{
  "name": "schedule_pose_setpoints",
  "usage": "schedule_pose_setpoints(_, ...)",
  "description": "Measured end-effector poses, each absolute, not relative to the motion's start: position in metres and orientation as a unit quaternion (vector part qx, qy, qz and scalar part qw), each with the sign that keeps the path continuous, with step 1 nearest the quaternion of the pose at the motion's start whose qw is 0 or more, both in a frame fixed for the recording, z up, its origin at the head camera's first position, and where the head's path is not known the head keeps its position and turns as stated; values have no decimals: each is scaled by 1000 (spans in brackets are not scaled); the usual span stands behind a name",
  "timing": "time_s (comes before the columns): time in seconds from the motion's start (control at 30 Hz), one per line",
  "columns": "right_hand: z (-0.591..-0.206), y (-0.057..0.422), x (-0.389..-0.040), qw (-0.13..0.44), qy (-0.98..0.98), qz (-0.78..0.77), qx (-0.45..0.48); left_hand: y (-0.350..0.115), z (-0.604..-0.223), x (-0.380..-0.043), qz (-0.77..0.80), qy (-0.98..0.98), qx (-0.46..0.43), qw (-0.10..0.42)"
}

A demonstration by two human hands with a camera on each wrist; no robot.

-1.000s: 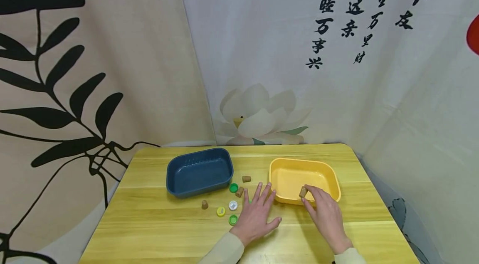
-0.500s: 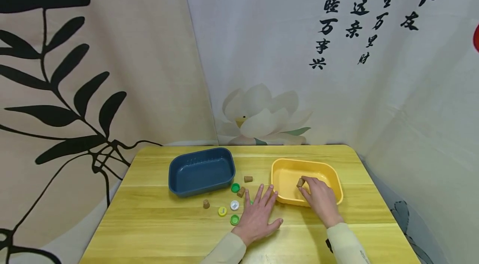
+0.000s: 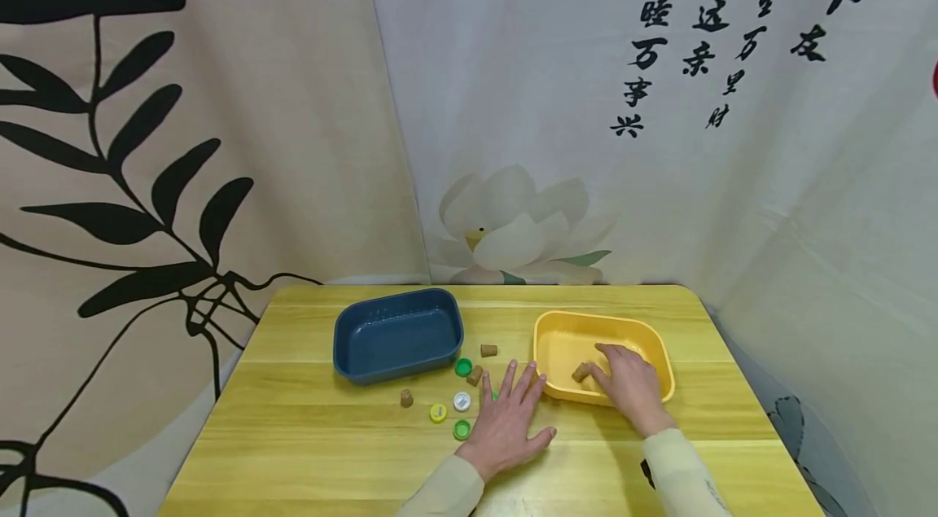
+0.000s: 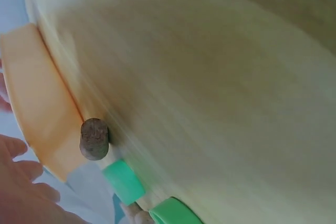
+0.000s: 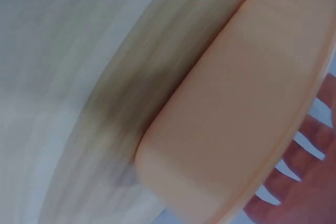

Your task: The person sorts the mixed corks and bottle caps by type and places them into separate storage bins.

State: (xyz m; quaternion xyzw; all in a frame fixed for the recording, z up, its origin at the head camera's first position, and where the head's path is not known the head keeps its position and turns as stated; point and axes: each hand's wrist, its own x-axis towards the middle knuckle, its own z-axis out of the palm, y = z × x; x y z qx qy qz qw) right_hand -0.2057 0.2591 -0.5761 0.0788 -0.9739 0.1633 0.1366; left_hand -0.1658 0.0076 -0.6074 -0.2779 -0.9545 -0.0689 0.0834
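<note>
My right hand (image 3: 634, 388) reaches over the near rim of the yellow tray (image 3: 597, 322), thumb and index finger apart. A cork (image 3: 581, 372) lies in the tray just left of the thumb tip. In the right wrist view the tray's outer wall (image 5: 226, 93) fills the middle, with spread fingers (image 5: 303, 156) past its rim. My left hand (image 3: 501, 425) is spread over the table, fingertips near the tray's left corner. Beneath it, the left wrist view shows a cork (image 4: 94, 139) and a green cap (image 4: 124, 181).
A dark blue tray (image 3: 396, 366) stands at the back left. Between the trays lie corks (image 3: 488, 351), green caps (image 3: 462, 430), a white cap (image 3: 462, 401) and a yellow cap (image 3: 438, 413). Another cork (image 3: 406, 398) lies further left. A printed cloth (image 3: 513, 134) hangs behind the table.
My right hand has moved forward into the yellow tray, and its thumb and index finger have parted from the cork they held. My left hand has kept its place.
</note>
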Motion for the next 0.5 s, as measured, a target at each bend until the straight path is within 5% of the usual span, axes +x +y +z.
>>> schedule_pose_setpoints(0.27,-579,294,-184,215,-960,178,34,-18,-602,-162,-122,-955,-247,110)
schedule_pose_setpoints(0.5,-592,323,-175,126,-971,199,-33,-48,-599,-156,-141,-956,-227,122)
